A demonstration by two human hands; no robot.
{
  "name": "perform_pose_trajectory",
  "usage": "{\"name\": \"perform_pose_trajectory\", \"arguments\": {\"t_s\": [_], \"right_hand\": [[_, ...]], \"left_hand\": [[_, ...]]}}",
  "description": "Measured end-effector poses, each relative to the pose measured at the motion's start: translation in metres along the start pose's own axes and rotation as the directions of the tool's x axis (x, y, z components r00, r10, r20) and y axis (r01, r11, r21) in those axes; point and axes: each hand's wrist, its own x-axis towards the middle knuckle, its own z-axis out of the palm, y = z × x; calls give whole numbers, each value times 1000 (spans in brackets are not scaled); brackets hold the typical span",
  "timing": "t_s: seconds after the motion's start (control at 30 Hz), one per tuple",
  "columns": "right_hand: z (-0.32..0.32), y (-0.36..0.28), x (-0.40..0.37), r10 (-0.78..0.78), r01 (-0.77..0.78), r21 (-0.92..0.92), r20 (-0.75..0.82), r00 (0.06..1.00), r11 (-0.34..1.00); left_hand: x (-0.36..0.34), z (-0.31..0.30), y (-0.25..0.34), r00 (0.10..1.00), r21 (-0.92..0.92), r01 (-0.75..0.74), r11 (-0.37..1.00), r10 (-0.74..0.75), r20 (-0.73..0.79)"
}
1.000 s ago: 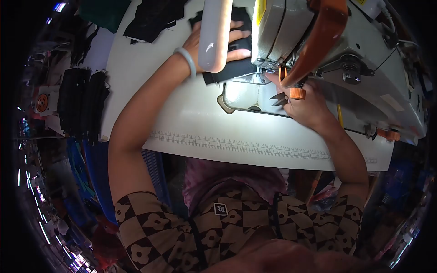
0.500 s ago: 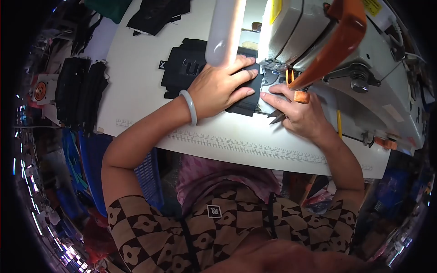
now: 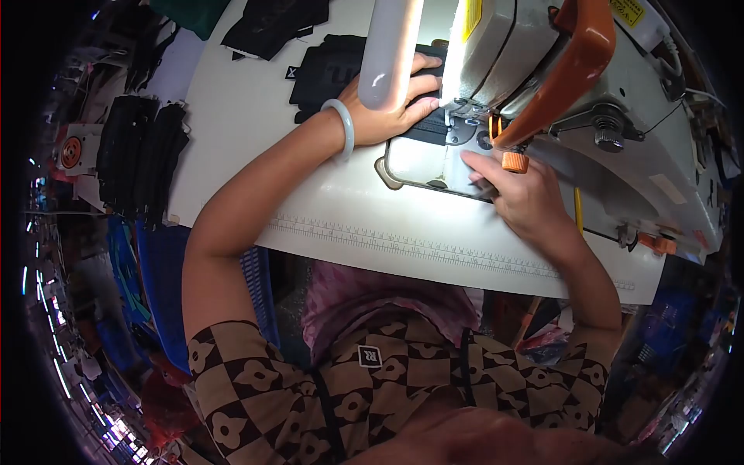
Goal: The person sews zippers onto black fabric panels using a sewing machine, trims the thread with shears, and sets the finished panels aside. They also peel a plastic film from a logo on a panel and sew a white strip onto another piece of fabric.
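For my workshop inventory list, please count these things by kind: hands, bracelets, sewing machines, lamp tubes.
Hands: 2 (left hand, right hand)
Bracelet: 1
Sewing machine: 1
Lamp tube: 1
Total: 5

Sewing machine (image 3: 604, 101) stood on table (image 3: 248, 163), far R side. Lamp tube (image 3: 391, 46) hung just L of machine head, above L hand (image 3: 395, 105). L hand lay flat on fabric piece (image 3: 329, 74), which ran from table's back-centre to the needle. R hand (image 3: 523, 198) rested at R end of machine bed (image 3: 418, 159), just below knob (image 3: 514, 161). Ruler strip (image 3: 418, 248) ran along table's near edge. Cut pieces (image 3: 271, 23) lay at back-L; stack (image 3: 139, 167) sat beyond table's L edge.
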Motion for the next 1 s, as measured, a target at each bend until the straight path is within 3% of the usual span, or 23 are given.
{"name": "perform_pose_trajectory", "arguments": {"t_s": [0.07,0.13,0.2,0.23,0.27,0.3,0.33,0.37,0.4,0.47,0.5,0.57,0.67,0.73,0.8,0.87,0.93,1.0], "right_hand": [[-16,-9,-10,10,-11,30,15,1000,999],[-55,-25,-23,17,-10,-135,54,998,991],[-98,-14,-60,-115,77,-248,-145,983,966],[-120,10,-86,-218,145,-204,-398,891,968],[-156,39,-119,-148,-94,-329,-638,756,940],[-200,73,-153,-29,-467,-341,-831,556,816],[-248,112,-187,63,-704,-250,-920,386,665],[-295,156,-222,181,-827,-142,-942,281,545],[-337,199,-258,353,-874,-20,-910,217,485],[-398,270,-320,699,-853,277,-702,134,441],[-409,291,-338,786,-804,405,-607,119,435],[-410,309,-359,847,-697,570,-522,103,436],[-362,316,-373,835,-559,673,-547,65,484],[-298,299,-383,763,-516,636,-644,55,574],[-229,281,-390,639,-582,475,-762,103,661],[-206,273,-407,692,-801,459,-717,-80,384],[-189,169,-309,561,-832,485,-781,-274,269],[-181,147,-298,345,-670,297,-937,-65,680]], "left_hand": [[0,0,-2,1000,-8,-19,1000,19,22],[5,1,-9,999,-7,-27,1000,27,32],[17,4,-25,975,49,-221,974,223,-26],[21,5,-29,947,82,-312,946,317,-53],[24,3,-26,947,86,-310,947,315,-56],[29,0,-22,945,163,-300,940,316,-79],[35,-4,-17,942,241,-287,927,318,-102],[40,-6,-13,938,319,-270,909,322,-125],[41,-3,-11,939,327,-267,907,321,-126],[38,13,-14,993,-46,-113,992,111,-50],[36,20,-16,1000,-224,-10,974,14,16],[31,32,-22,999,-130,-51,990,53,13],[29,36,-28,991,35,-130,991,130,25],[34,29,-27,994,56,-108,993,105,40],[40,35,-29,996,78,-77,994,73,49],[54,64,-44,980,113,-141,984,155,-124],[36,54,-49,963,154,-154,976,183,-197],[6,14,-19,970,111,-13,994,39,-241]]}}
